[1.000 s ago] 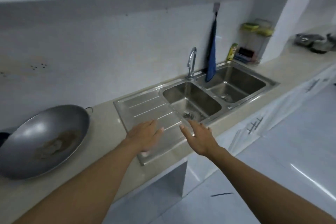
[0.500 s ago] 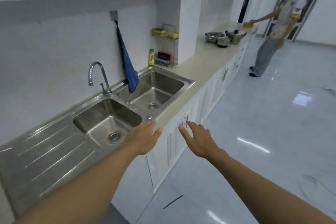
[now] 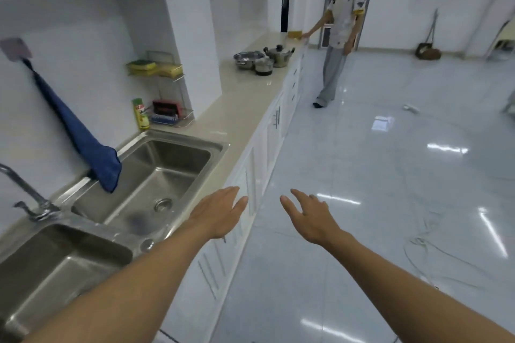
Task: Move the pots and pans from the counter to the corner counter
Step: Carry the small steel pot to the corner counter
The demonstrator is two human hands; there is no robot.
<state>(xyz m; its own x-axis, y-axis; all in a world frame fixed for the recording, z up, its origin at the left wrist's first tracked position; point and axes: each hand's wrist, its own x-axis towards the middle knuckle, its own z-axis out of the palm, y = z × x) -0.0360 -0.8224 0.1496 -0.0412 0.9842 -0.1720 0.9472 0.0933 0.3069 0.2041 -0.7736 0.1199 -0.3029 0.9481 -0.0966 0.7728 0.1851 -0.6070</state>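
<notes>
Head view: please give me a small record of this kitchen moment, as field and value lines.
left hand: left hand open, empty, over counter edge
right hand: right hand open, empty, over floor
cookware: lidded pot, small pot and bowl, grouped far down the counter
sink: double sink, blue cloth hanging into it
other: second person standing at the counter's far end

We see our left hand [image 3: 220, 213] and right hand [image 3: 312, 217] bare, forearms uncovered, with no sleeves, gloves or jewellery.
</notes>
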